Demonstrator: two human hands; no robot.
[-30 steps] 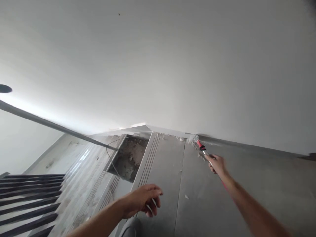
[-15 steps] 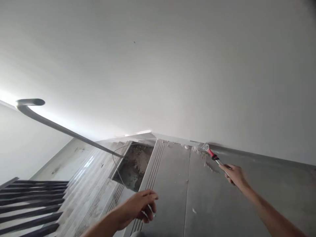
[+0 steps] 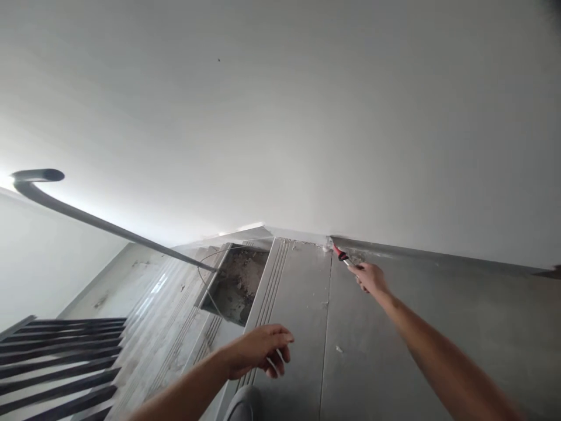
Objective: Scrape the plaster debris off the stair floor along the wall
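Two hands are in view over the grey tiled landing [image 3: 394, 362]. Our right hand [image 3: 370, 278] is stretched to the far edge of the landing, where it meets the white wall [image 3: 280, 117], and is clenched round the handle of a red-handled scraper [image 3: 340, 255]. The tool's tip sits at the joint between two tiles, right against the skirting strip [image 3: 438, 254], among pale crumbs of debris [image 3: 357, 257]. Our left hand [image 3: 263, 351] hangs over the near left edge of the landing above the grooved stair nosing [image 3: 274, 275], fingers loosely curled, grasping nothing that we can make out.

We judge the step in hand to be scraping residue out of the floor-to-wall corner. The next move would call for a flat blade angle and steady pressure along the joint, so that the tile is not gouged.

Hard to read: the scraper's blade is too small and too pale against the debris to show its shape or contact. The open, rubble-filled stair cavity [image 3: 239, 283] is partly cut by the handrail [image 3: 109, 225]. A thin wire [image 3: 204, 280] loops beside it, with its ends unclear.
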